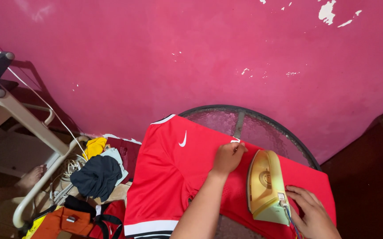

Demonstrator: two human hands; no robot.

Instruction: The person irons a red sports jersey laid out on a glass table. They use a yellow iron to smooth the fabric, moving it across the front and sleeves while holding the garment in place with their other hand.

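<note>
The left hand (227, 157) reaches forward on a bare, nearly straight forearm, its fingers curled into a closed pinching grip with the knuckles up. The right hand (311, 213) sits lower and closer to the body, palm down, fingers loosely bent and spread, pointing left.

shirt (169, 168) red, white trim | iron (265, 186) pale yellow | wall (156, 57) magenta

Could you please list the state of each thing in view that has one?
Red sports shirt: spread flat on the round glass table.
Yellow iron: standing on the shirt.
Left hand: pinching the shirt's fabric.
Right hand: touching the iron's rear.
Clothes pile: crumpled beside the table.
</note>
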